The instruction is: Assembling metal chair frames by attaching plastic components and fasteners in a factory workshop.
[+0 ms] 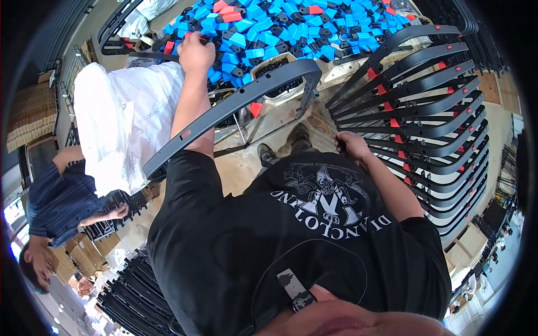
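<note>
My left hand (196, 53) reaches to the near left edge of a heap of blue-and-black plastic pieces (263, 39), some of them red. Its fingers are curled down among them, and what they pinch, if anything, is hidden. A dark curved frame (235, 95) with a rectangular slot crosses over my left forearm. My right hand (354, 147) is closed beside the stacked frames, with a small black piece (341, 146) showing at its fingers. Most of that piece is covered.
Many dark curved frames with red parts (437, 134) stand in a row at the right. A large white plastic bag (120, 123) bulges at the left. Beyond it is another person in a dark shirt (61, 190). Cardboard boxes (84, 252) and black bars (140, 297) lie lower left.
</note>
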The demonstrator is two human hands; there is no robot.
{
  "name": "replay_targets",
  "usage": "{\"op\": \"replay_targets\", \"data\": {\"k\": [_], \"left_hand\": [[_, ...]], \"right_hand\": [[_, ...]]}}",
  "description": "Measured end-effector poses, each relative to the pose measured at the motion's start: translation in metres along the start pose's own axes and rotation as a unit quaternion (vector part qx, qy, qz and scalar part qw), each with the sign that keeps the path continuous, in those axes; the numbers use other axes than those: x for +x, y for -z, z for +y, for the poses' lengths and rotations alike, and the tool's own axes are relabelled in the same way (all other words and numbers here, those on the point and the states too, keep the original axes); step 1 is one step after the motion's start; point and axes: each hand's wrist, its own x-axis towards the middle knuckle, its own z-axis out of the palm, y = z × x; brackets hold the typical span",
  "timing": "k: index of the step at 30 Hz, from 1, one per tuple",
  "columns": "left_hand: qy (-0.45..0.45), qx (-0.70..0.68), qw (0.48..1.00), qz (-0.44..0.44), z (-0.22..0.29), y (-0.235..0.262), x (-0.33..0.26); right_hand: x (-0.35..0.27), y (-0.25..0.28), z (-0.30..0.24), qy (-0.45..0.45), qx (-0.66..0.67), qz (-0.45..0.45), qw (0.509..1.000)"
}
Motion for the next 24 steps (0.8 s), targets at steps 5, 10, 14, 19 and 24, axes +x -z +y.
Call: {"op": "replay_targets", "data": {"k": [5,10,14,19,24], "left_hand": [[0.042,0.111,0.987,-0.11,0.018,0.007,-0.01],[0.046,0.106,0.987,-0.113,0.02,0.012,-0.006],[0.044,0.069,0.993,-0.083,0.007,0.004,-0.013],[0.001,0.029,0.999,-0.035,0.001,0.003,-0.021],[-0.059,0.031,0.998,-0.021,0.005,0.002,-0.025]], "right_hand": [[-0.006,-0.014,0.0,-0.003,-0.056,0.006,0.998],[-0.014,-0.015,-0.001,0.001,-0.083,0.013,0.997],[-0.015,-0.015,0.01,-0.005,-0.068,0.029,0.997],[-0.024,-0.02,0.006,-0.004,-0.088,0.04,0.995],[-0.014,-0.016,0.023,0.006,-0.058,0.033,0.998]]}}
